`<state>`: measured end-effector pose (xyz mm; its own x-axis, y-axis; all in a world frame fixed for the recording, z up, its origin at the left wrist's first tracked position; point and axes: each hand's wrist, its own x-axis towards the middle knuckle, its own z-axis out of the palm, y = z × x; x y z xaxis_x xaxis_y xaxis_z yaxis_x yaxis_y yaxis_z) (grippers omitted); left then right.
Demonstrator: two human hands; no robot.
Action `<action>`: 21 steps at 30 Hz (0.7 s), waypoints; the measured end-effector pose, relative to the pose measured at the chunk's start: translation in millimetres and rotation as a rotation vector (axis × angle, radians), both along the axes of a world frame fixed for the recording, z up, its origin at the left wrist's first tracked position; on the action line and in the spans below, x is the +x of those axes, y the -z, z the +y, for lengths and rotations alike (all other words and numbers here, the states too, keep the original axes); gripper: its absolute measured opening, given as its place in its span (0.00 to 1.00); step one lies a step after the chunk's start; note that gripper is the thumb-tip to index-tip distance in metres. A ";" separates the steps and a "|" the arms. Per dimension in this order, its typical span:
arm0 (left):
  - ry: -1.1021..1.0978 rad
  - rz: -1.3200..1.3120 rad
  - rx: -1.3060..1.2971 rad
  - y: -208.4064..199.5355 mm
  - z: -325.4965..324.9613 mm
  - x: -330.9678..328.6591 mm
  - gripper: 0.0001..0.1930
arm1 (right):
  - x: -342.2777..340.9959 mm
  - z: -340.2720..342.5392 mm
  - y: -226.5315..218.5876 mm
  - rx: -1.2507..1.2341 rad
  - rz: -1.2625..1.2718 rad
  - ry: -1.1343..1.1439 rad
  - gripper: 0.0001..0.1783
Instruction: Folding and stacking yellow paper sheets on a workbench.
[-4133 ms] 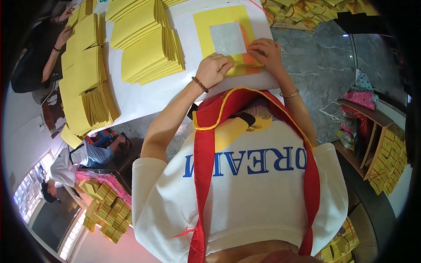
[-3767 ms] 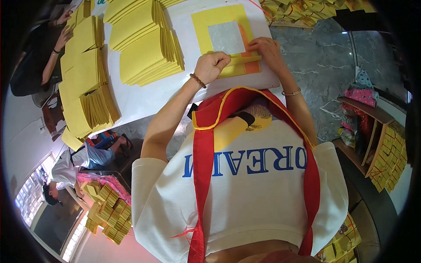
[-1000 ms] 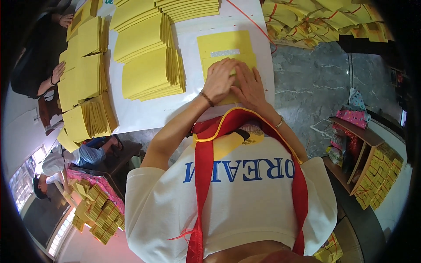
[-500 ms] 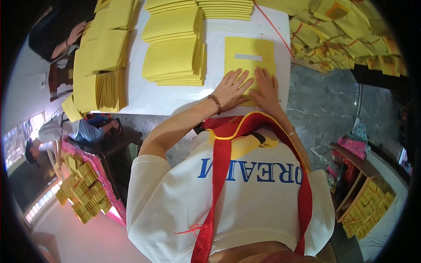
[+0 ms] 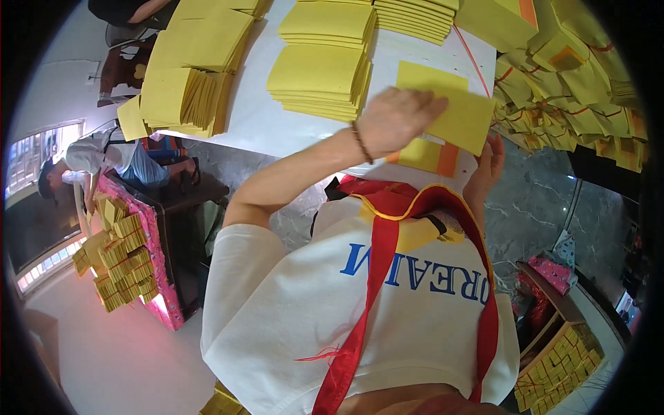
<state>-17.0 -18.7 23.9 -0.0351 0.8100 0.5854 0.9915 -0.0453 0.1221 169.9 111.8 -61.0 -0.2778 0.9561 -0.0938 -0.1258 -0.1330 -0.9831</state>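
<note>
A white table (image 5: pixel 247 121) fills the upper middle, its near edge curving toward the person. Along its left side runs a row of overlapping yellow stacks (image 5: pixel 200 41), with more folded stacks (image 5: pixel 321 72) in the middle and a neat pile (image 5: pixel 418 19) farther back. Near the right corner lies an orange-banded sheet (image 5: pixel 423 156), partly covered by a yellow sheet (image 5: pixel 462 114); a red cord (image 5: pixel 473 61) crosses the right edge.

From my head, the left of two side-by-side fisheye cameras looks down over my white shirt (image 5: pixel 304 311), close below the lens, to my left hand (image 5: pixel 403 123) and right hand (image 5: pixel 487 169). The white table (image 5: pixel 254 114) lies farther off toward the top, and straight edges bend near the rim
</note>
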 end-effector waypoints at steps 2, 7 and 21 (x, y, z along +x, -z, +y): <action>-0.034 0.033 0.101 -39.5 -26.8 -29.5 0.22 | 2.5 -1.4 -0.6 0.006 -0.052 -0.074 0.16; -0.284 0.260 -0.172 -32.8 -97.8 -116.3 0.25 | -10.5 -9.8 10.9 0.050 -0.106 -0.262 0.15; -0.324 0.073 -0.666 36.1 -109.7 -129.0 0.32 | -3.9 -9.2 24.3 0.005 -0.134 -0.308 0.15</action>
